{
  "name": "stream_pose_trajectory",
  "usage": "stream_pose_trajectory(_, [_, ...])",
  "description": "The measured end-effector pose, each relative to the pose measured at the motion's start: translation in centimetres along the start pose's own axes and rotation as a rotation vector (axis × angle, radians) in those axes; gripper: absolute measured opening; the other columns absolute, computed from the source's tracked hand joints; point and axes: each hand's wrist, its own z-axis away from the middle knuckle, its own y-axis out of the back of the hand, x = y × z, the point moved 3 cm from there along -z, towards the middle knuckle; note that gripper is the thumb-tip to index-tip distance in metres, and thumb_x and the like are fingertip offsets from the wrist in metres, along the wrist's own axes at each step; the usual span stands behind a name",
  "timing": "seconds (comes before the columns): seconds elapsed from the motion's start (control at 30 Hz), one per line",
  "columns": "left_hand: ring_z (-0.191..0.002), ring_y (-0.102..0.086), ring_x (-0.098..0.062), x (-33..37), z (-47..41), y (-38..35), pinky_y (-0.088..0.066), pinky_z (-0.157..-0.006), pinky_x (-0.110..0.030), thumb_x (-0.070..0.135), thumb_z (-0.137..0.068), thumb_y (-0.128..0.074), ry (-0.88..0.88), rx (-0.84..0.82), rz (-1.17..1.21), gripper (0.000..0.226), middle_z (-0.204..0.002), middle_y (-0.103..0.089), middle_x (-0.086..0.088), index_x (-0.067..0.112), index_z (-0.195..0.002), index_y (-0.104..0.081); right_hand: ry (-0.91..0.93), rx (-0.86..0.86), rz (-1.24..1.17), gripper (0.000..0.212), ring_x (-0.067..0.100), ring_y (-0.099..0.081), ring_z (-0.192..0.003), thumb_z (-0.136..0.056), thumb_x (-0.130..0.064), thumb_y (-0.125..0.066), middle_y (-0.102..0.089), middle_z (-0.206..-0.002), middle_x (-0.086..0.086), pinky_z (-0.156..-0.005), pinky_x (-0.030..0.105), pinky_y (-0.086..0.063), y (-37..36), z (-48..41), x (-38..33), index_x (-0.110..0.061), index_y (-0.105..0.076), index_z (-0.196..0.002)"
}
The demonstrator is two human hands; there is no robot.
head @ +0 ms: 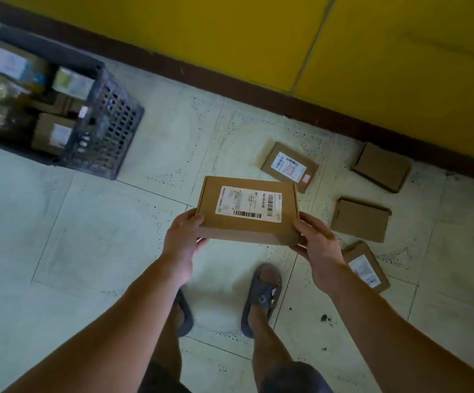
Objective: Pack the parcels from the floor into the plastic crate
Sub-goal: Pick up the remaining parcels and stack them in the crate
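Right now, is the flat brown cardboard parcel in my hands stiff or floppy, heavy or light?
Probably stiff: the flat brown cardboard parcel keeps crisp edges. Likely light: left hand and right hand hold only its corners.

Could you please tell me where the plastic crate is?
In the head view the plastic crate stands on the floor at upper left, by the yellow wall and its dark skirting, well left of the held parcel.
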Motion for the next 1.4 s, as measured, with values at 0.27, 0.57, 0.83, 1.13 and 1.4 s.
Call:
stream_pose_trajectory(0.27, [-0.112,-0.061,-0.019,6.0,-1.9,16.9,-0.053,-0.081,-0.029,0.016,-0.098,-0.050,-0.019,0.003,0.188,0.034,-0.121,-0.065,-0.005,0.017,-0.131,-0.056,0.075,-0.098,0.090,0.025,0.024,-0.061,-0.109,-0.092,-0.015,-0.060,-0.064,-0.120,0.006,-0.076,0.028,-0.053,-16.7,6.8,1.9,-0.026,-0.062,-0.115])
stream_pose_trajectory(0.57, [-0.108,-0.065,-0.016,15.1,-5.5,35.0,-0.051,-0.089,-0.030,0.012,-0.092,-0.058,-0.095,-0.042,0.263,0.034,-0.111,-0.073,0.001,0.020,-0.124,-0.063,0.044,-0.122,0.100,0.023,0.025,-0.065,-0.104,-0.093,-0.012,-0.059,-0.067,-0.114,0.006,-0.082,0.034,-0.054,-36.8,11.7,4.1,-0.025,-0.062,-0.112])
stream_pose_trajectory(0.83, [-0.103,-0.067,-0.016,22.7,-11.8,41.5,-0.050,-0.087,-0.029,0.013,-0.092,-0.059,-0.121,-0.004,0.257,0.028,-0.109,-0.072,-0.002,0.019,-0.120,-0.061,0.099,-0.187,0.183,0.016,0.014,-0.069,-0.093,-0.094,-0.017,-0.058,-0.074,-0.097,-0.004,-0.071,0.026,-0.056,-49.3,10.4,1.2,-0.027,-0.069,-0.100])
stream_pose_trajectory(1.13, [-0.096,-0.062,-0.011,35.5,-21.7,43.9,-0.045,-0.076,-0.024,0.014,-0.082,-0.063,-0.196,0.033,-0.215,0.024,-0.101,-0.069,0.003,0.025,-0.103,-0.065,0.137,-0.132,0.359,0.025,0.018,-0.062,-0.103,-0.094,-0.017,-0.056,-0.065,-0.107,-0.005,-0.093,0.038,-0.053,-61.3,4.0,-3.2,-0.019,-0.061,-0.118])
stream_pose_trajectory(1.4, [-0.089,-0.066,-0.018,41.6,-31.3,44.3,-0.055,-0.070,-0.034,0.012,-0.090,-0.052,-0.228,-0.007,-0.692,0.027,-0.103,-0.070,0.001,0.026,-0.112,-0.060,0.154,0.106,0.569,0.029,0.013,-0.055,-0.083,-0.092,-0.019,-0.051,-0.063,-0.100,-0.005,-0.060,0.023,-0.042,-68.6,0.9,-5.2,-0.032,-0.063,-0.115])
